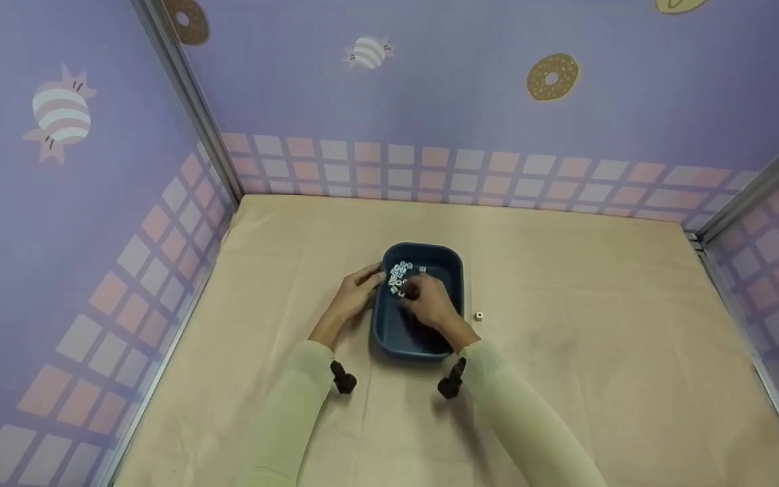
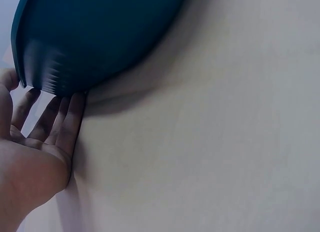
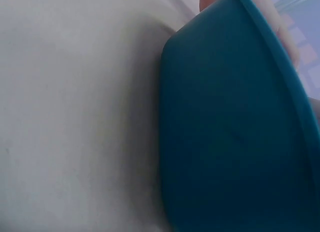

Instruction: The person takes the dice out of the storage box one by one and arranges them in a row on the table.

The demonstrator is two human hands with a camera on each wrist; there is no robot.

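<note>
A dark blue rectangular basin (image 1: 418,350) with rounded corners sits on the cloth-covered table. Several small white cubes with dark markings (image 1: 397,272) lie bunched at its left side, and a single cube (image 1: 422,269) is apart near the far end. My left hand (image 1: 354,292) holds the basin's left wall, thumb at the rim and fingers along the outside, as the left wrist view also shows. My right hand (image 1: 432,303) reaches inside with bent fingers beside the bunched cubes; I cannot tell whether it pinches one. In the right wrist view the basin wall (image 3: 230,122) hides most of that hand.
One loose cube (image 1: 479,316) lies on the beige cloth (image 1: 585,352), just right of the basin. Purple patterned panels (image 1: 457,101) stand at the back and both sides. Dark wrist mounts (image 1: 343,377) hang by the sleeves.
</note>
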